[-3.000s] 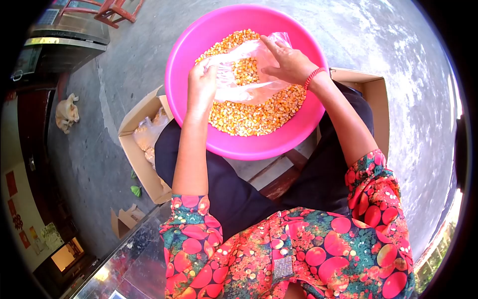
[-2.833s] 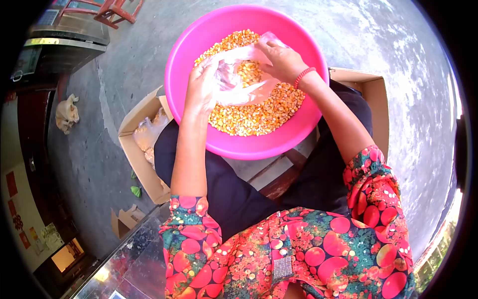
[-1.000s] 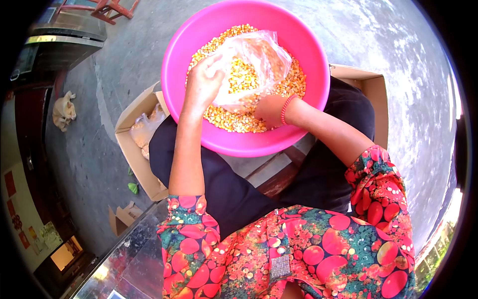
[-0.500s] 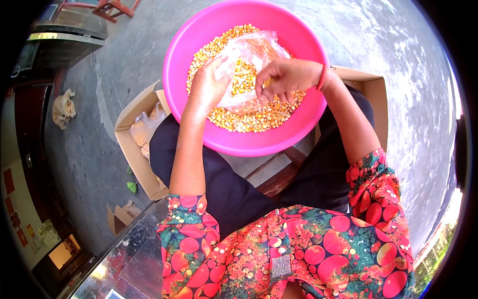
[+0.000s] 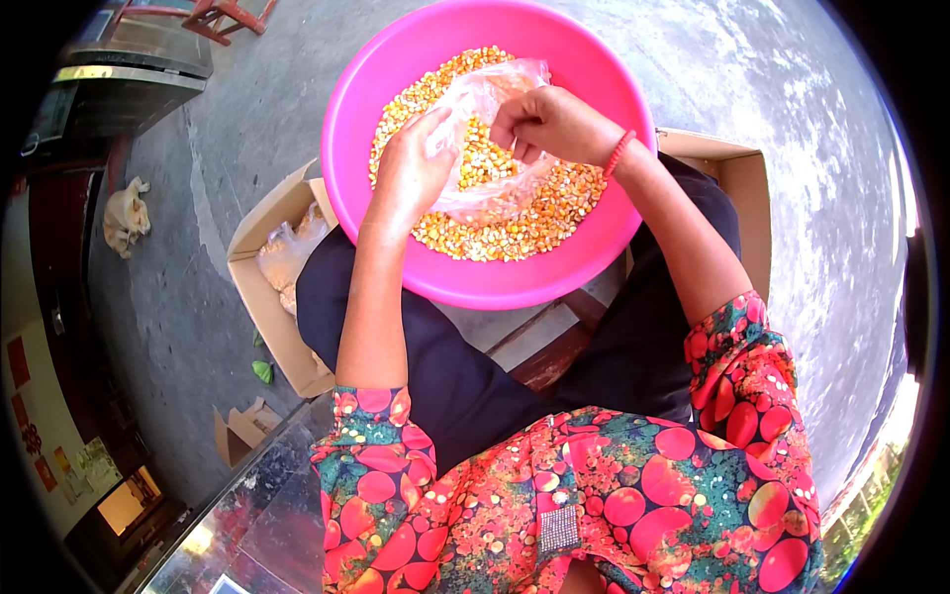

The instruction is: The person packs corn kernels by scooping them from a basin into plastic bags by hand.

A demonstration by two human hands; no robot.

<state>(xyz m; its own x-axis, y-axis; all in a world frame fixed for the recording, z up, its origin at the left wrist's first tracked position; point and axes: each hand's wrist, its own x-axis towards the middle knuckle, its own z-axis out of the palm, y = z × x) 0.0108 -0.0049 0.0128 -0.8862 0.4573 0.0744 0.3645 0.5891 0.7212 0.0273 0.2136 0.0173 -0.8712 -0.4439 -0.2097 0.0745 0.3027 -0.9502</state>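
A clear plastic bag [image 5: 495, 201] lies open-mouthed in a pink basin [image 5: 475, 287], with corn kernels [image 5: 483, 163] inside the bag and loose kernels [image 5: 515, 238] around it. My left hand [image 5: 414, 163] grips the bag's left rim, fingers bent toward the opening. Over the bag's upper right side is my right hand [image 5: 559, 124], a red beaded bracelet [image 5: 620, 152] at its wrist. Its fingers are curled inward and closed; whatever they hold, if anything, is hidden. The basin is held over my lap, between my knees.
An open cardboard box [image 5: 267, 238] with filled plastic bags [image 5: 292, 247] stands at my left. Another cardboard box [image 5: 742, 188] is at my right. A dog [image 5: 127, 216] lies on the concrete floor [image 5: 218, 297] at far left. A wooden stool [image 5: 223, 18] stands beyond.
My right hand has moved up from the bag's lower right to its upper right, and its fingers have curled in more. My left hand has stayed at the bag's left rim.
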